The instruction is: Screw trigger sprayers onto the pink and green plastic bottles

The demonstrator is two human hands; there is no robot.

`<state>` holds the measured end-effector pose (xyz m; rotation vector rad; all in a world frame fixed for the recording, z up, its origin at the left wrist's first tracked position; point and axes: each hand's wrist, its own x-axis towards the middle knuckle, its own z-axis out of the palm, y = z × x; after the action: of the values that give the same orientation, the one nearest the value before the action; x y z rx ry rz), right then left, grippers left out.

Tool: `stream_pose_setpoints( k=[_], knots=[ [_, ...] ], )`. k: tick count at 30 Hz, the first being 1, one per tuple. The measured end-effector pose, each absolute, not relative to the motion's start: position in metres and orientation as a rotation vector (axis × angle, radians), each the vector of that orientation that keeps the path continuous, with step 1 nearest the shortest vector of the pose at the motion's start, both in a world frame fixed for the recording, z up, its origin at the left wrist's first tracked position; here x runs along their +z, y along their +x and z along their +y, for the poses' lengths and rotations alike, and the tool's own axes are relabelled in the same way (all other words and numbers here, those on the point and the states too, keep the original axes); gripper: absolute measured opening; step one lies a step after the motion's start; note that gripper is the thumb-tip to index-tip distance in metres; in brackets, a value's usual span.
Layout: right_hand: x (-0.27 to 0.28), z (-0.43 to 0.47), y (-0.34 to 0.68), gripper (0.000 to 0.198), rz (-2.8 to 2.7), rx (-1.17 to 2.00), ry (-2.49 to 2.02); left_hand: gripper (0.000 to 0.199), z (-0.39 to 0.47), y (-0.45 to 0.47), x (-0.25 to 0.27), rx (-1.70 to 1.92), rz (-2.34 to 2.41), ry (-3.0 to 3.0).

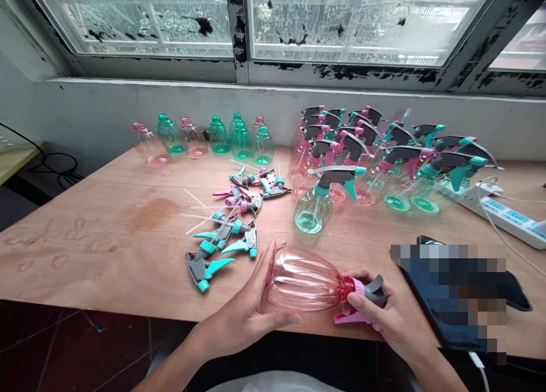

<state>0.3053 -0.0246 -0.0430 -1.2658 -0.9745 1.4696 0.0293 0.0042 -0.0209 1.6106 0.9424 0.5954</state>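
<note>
Pink bottle held sideways over the table edge; left hand fingers curled round its base, right hand fingers gripping its spray top. Loose nozzles lie left, green bottle stands just ahead, tablet right

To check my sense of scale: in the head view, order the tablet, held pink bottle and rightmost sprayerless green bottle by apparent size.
Tablet
Held pink bottle
Rightmost sprayerless green bottle; it stands farther away, so true size is unsure.
</note>
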Motion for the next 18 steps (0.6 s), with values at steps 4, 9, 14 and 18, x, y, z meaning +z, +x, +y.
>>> stream_pose_setpoints(
  k=[4, 9, 14, 18],
  knots=[
    [-0.0372, -0.0247, 0.3024, 0.037, -0.933, 1.500, -1.242, 0.105, 0.0037, 0.0300, -0.0190, 0.602, 0.948, 1.629],
    [-0.0352, -0.0238, 0.3021, 0.036, -0.976, 1.442, -1.253, 0.098, 0.0020, 0.0307, -0.0190, 0.643, 0.925, 1.697],
    [-0.0384, -0.0227, 0.3037, 0.035, -1.050, 1.388, -1.260, 0.110, 0.0041, 0.0284, -0.0215, 0.581, 0.954, 1.670],
    [-0.0376, -0.0224, 0.3039, 0.033, -1.072, 1.373, -1.262, 0.106, 0.0048, 0.0276, -0.0229, 0.565, 0.984, 1.666]
  ],
)
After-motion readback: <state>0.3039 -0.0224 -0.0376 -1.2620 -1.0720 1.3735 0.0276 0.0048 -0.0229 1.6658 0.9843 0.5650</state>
